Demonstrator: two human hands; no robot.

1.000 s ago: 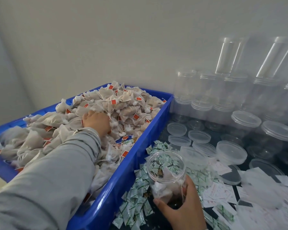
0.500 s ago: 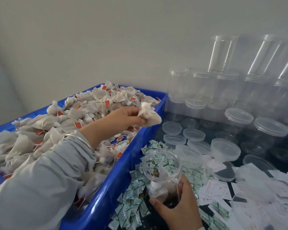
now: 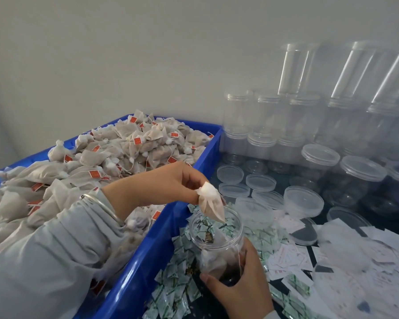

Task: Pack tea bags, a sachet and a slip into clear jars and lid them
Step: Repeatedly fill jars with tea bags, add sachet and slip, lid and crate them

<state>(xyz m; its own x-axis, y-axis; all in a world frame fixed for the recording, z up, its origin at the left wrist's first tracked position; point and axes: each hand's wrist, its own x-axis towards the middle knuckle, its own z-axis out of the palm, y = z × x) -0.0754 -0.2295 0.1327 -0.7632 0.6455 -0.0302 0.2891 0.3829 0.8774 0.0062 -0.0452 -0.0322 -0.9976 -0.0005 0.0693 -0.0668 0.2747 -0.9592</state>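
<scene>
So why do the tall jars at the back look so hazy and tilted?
Head view: its wide-angle lens leans the stacked clear jars outward near the frame edge; soft, even light gives pale streaks on them and faint shadows; the paper slips at lower right smear, while the tea bag over the open jar stays fairly sharp.

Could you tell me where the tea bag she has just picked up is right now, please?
In the head view, the tea bag hangs pinched in the left hand, just over the mouth of the open jar held by the right hand, right of the blue crate.
</scene>
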